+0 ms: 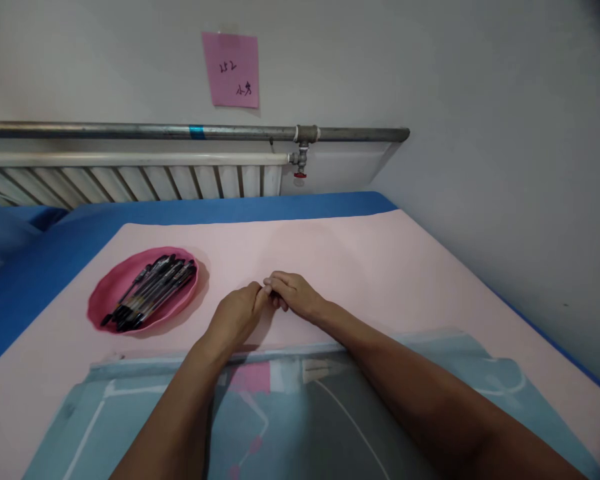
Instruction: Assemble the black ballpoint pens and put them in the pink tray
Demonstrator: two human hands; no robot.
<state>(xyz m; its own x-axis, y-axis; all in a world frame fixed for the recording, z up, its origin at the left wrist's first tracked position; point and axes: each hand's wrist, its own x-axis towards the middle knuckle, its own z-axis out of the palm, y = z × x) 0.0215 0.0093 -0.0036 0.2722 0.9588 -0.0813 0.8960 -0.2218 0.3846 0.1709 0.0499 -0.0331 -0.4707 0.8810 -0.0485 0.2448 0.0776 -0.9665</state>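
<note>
My left hand (236, 312) and my right hand (296, 293) meet above the pink tabletop sheet (360, 267), their fingertips touching. Both are closed, the fingers curled in and pressed together. Whatever lies between them, if anything, is hidden by the fingers. To the left of my hands, apart from them, stands a pink oval dish (103, 293) with a wavy rim. Several clear-barrelled pens with black caps (153, 293) lie in it in a loose pile, mostly slanting the same way.
A light blue patterned cloth (145, 407) lies along the near side, under my forearms. Blue covering (260, 210) edges the far side. Behind are a white radiator (225, 180), a metal pipe (130, 131) with a red-handled valve (301, 175), and a pink note (233, 70) on the wall.
</note>
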